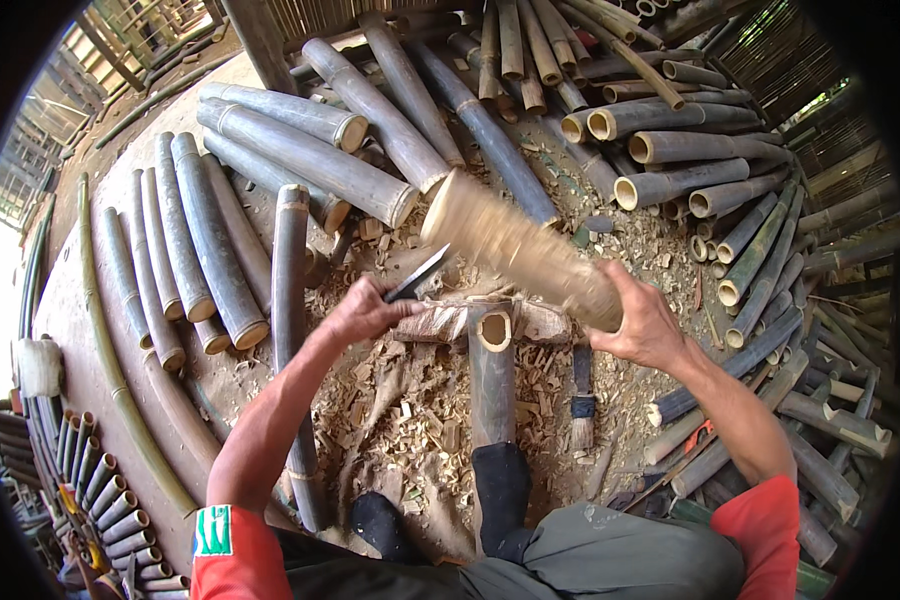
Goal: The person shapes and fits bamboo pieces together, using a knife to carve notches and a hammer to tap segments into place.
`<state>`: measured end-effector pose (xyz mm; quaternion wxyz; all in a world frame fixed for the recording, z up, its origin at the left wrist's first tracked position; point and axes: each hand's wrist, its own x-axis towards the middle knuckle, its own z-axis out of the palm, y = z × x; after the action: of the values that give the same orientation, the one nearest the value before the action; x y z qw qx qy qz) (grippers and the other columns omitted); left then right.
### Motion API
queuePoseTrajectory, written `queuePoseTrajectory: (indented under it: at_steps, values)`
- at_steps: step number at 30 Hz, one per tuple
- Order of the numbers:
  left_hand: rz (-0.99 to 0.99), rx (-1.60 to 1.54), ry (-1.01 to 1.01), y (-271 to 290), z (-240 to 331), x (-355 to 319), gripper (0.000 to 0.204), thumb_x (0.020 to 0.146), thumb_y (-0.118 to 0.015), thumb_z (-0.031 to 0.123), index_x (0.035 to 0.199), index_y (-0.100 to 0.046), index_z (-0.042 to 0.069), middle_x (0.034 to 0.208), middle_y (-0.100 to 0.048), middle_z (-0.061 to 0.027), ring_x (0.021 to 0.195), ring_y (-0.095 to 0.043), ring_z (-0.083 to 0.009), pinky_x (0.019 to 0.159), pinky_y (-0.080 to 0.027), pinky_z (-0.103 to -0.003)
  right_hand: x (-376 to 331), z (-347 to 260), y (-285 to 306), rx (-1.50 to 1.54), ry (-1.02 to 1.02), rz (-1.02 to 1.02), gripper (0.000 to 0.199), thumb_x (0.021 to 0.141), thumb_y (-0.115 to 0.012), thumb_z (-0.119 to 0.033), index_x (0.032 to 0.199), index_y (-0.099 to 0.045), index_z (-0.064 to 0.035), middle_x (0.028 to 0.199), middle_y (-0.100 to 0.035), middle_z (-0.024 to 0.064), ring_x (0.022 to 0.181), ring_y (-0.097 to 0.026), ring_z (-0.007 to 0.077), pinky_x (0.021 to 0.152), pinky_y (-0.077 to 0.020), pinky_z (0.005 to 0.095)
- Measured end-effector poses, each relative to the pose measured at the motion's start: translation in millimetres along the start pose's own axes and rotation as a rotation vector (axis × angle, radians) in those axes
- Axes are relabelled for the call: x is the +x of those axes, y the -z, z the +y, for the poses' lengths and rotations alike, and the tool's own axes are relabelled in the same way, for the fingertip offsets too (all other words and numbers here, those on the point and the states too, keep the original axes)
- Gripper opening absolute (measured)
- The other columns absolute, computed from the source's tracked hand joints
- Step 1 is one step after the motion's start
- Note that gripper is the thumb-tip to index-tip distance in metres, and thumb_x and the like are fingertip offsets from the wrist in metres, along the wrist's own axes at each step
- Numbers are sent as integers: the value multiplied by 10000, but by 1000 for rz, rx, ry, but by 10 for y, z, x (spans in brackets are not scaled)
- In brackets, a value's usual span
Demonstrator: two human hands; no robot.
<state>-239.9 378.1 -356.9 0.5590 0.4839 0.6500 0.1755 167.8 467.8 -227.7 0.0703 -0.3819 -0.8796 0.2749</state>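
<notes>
My left hand (362,312) is closed around a knife (418,274), its pointed blade directed up and to the right. My right hand (640,312) grips the lower right end of a thick, pale brown piece (520,250), smeared by motion, probably bamboo or wood. This piece slants up to the left, its wide end close to the knife tip; whether they touch I cannot tell. Below it, a dark bamboo tube (492,385) with an oval opening near its end rests against a short wooden block (432,322). One foot in black footwear (502,490) lies over that tube.
Wood chips (420,425) litter the ground around my feet. A brush-like tool with a black band (582,407) lies to the right. An upright-looking bamboo pole (290,250) stands near my left arm. Bamboo tubes (310,165) are heaped at the back, left and right.
</notes>
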Motion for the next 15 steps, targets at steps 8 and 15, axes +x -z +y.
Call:
queuePoseTrajectory:
  at_steps: [8, 15]
  values:
    - [98, 811, -385, 97, 280, -220, 653, 986, -618, 652, 802, -778, 45, 633, -673, -160, 608, -702, -335, 598, -543, -475, -219, -357, -73, 569, -256, 124, 879, 776, -836, -195, 1470, -380, 91, 1357, -582, 199, 1276, -567, 250, 1135, -426, 391]
    - [105, 863, -268, 93, 142, -274, 585, 987, -623, 635, 876, -784, 84, 693, -705, -148, 642, -713, -342, 608, -560, -474, -375, -462, -265, 520, -253, 51, 991, 791, -841, -218, 1563, -292, 75, 1437, -540, 220, 1343, -534, 287, 1176, -395, 404]
